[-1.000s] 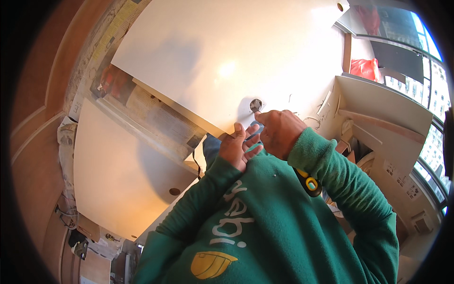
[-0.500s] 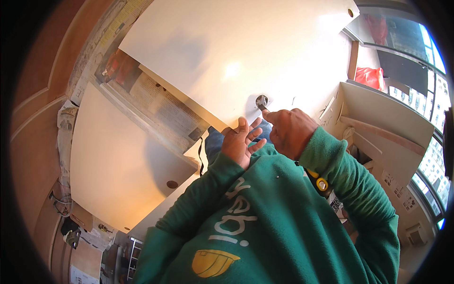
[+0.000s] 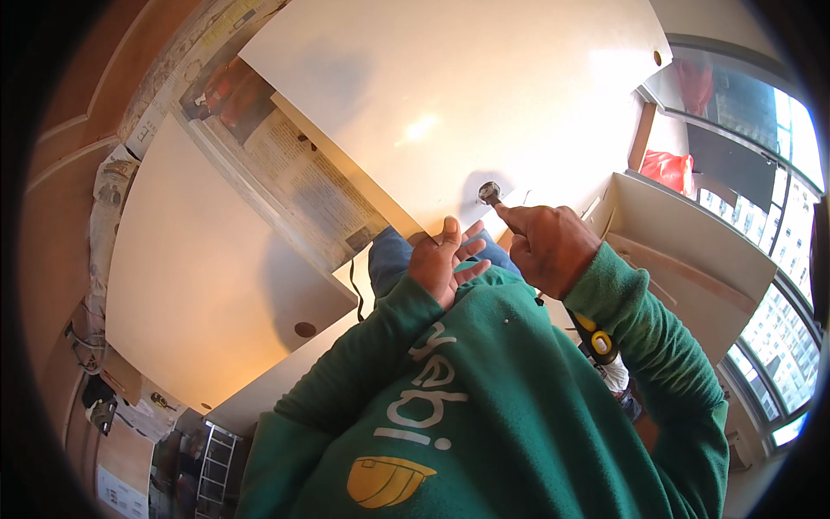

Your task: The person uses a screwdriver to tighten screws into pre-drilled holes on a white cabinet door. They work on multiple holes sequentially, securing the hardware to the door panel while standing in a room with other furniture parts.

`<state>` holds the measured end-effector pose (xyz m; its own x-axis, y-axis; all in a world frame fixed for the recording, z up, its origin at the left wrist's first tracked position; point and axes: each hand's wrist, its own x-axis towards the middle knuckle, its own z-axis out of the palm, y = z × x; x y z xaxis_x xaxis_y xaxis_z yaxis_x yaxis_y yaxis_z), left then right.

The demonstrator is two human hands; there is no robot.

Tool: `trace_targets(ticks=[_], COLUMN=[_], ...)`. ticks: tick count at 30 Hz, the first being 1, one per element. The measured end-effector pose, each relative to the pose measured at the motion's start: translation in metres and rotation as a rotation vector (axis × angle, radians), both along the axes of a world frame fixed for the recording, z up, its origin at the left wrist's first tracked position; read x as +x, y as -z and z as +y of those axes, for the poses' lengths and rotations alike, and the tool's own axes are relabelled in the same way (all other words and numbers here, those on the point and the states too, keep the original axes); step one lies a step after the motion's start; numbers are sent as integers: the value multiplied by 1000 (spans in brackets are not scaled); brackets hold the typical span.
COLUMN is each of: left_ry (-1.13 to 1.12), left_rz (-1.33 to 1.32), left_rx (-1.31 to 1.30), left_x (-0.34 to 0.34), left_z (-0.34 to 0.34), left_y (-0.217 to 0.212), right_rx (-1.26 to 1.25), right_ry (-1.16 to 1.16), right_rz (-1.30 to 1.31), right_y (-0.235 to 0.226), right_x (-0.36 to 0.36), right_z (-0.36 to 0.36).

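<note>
My right hand point(image 3: 553, 246) is closed, with its index finger stretched along what looks like a metal cabinet hinge point(image 3: 489, 193) with a round cup and a dark arm. That hinge is at the near edge of a large cream panel point(image 3: 415, 78), and a shadow falls around it. Whether the cup is seated in the board or raised off it, I cannot tell. Beside the panel's near corner, my left hand point(image 3: 439, 262) is open, palm turned up and fingers spread, holding nothing. A round hole point(image 3: 657, 58) shows at the panel's far right corner.
Another cream panel point(image 3: 199, 259) with a round hole lies at the left. Printed paper point(image 3: 298, 173) covers the surface between the boards. A yellow and black tool point(image 3: 601, 342) shows below my right forearm. At the right are an open-topped box-like unit point(image 3: 692, 225) and a red bag point(image 3: 667, 170).
My view has turned slightly. My right hand and the hinge have shifted a little to the right and nearer to me. The left hand stays open in almost the same place.
</note>
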<state>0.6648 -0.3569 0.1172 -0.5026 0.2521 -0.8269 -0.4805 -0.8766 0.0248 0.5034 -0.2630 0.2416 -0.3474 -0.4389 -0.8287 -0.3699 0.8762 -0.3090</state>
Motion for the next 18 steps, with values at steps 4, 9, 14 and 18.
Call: trace_targets(ticks=[4,9,14,18], left_ry=[-5,-15,-1,-10], left_rz=[-9,-33,-42,-2], left_rx=[9,-18,4,36], left_x=[0,-5,-4,1], left_z=[0,2,-1,-1], left_y=[-1,-7,-4,3], right_rx=[-120,9,245,119], right_ry=[1,-156,-241,-241], right_rz=[19,29,68,118], right_y=[7,15,7,-5], right_x=[7,4,9,8], right_z=[4,-3,-12,-3])
